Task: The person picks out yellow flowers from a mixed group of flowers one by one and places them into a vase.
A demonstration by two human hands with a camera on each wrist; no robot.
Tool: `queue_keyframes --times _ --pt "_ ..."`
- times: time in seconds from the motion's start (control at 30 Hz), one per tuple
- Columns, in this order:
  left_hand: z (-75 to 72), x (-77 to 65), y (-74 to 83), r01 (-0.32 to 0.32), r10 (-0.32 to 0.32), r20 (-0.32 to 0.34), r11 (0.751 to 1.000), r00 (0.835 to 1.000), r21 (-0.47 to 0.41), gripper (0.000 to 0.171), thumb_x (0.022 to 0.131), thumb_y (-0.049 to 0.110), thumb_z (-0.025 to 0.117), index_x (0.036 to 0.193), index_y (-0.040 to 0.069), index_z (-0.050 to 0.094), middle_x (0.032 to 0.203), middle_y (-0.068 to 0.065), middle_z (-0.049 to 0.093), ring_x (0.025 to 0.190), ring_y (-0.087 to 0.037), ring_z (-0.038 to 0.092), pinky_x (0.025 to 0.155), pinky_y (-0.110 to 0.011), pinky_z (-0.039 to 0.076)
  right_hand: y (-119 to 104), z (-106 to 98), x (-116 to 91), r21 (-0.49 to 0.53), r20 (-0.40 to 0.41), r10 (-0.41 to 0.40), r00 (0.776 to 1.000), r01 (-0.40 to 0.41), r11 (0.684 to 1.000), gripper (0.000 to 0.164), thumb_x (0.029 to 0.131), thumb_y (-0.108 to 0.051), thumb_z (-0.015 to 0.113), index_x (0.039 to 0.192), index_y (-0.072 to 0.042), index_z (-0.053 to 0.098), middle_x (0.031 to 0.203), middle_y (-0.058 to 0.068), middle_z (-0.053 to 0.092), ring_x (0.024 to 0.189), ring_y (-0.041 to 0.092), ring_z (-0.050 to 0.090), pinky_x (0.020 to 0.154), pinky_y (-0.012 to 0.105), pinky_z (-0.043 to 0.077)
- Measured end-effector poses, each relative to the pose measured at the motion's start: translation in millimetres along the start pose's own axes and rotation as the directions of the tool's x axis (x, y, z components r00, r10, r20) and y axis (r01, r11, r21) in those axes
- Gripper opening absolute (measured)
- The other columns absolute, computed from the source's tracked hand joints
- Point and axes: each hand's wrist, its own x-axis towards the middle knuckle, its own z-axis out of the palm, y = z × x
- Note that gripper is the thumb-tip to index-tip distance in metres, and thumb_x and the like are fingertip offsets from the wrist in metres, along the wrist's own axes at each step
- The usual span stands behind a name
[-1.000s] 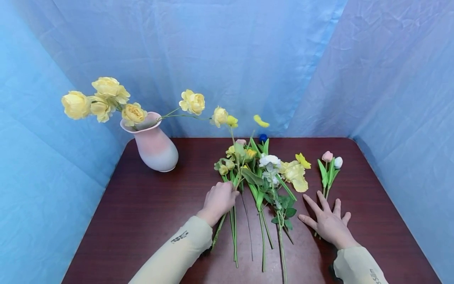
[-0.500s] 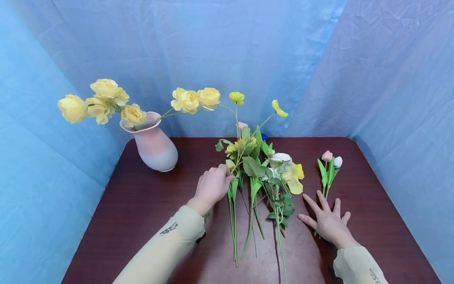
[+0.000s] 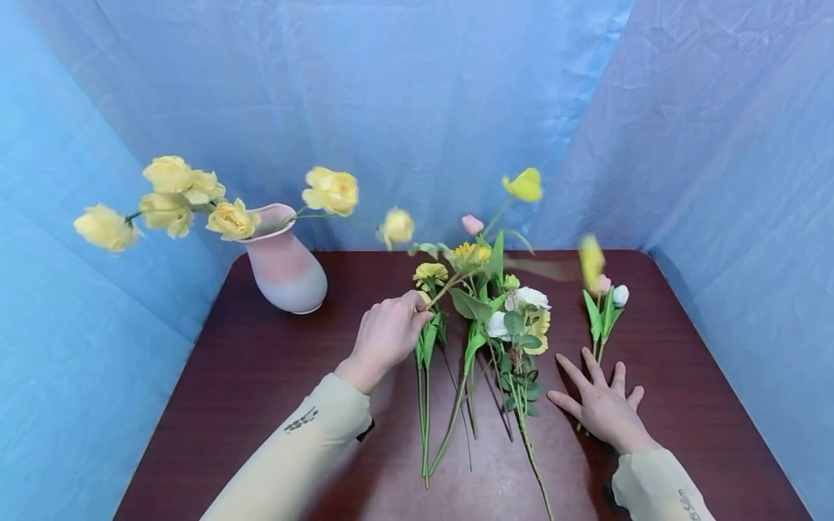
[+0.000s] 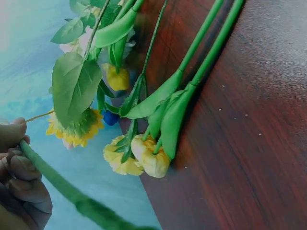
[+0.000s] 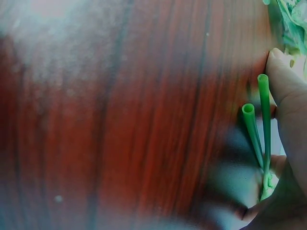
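Note:
My left hand pinches the green stem of a flower spray between thumb and fingers, above the pile in the middle of the table. The spray's yellow blooms reach up and to the right, partly blurred. Below and beside the hand lie tulips with green leaves, a sunflower-like bloom and white flowers. My right hand rests with fingers spread over the stems of a pink and a white tulip; the palm hides part of these stems.
At the back left stands a pink-and-white vase with several yellow flowers leaning out both sides. The dark red wooden table has rounded back corners. Blue cloth hangs behind and at both sides.
My left hand has risen slightly and moved left and back, lifting the spray; its yellow blooms have swung right. Stems in the pile have shifted, and the vase's flowers sway. My right hand stays put.

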Motion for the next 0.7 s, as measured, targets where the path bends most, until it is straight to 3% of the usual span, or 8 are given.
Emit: queue_keyframes --times 0.37,0.7 --pt "-17.2 4.5 6.1 -0.037 0.039 -0.062 0.999 0.997 0.024 0.011 0.091 0.029 0.068 0.09 0.019 0.063 0.066 0.007 0.06 0.046 -0.012 0.047 0.04 -0.033 0.04 -1.0 1.0 0.5 0.01 0.005 0.001 1.0 -0.001 1.0 0.079 0.087 -0.069 0.05 0.152 -0.031 0.025 0.156 0.025 0.01 0.124 0.071 -0.005 0.081 0.09 0.0" --pt "-34.3 7.7 14.1 -0.139 0.145 -0.171 0.989 0.975 0.046 0.011 0.091 0.028 0.068 0.09 0.019 0.062 0.063 0.008 0.059 0.042 -0.009 0.041 0.036 -0.029 0.035 -3.9 -0.6 -0.9 0.017 0.008 0.0 1.0 0.0 1.0 0.079 0.087 -0.068 0.051 0.152 -0.03 0.025 0.156 0.025 0.01 0.124 0.071 -0.006 0.081 0.09 0.0"
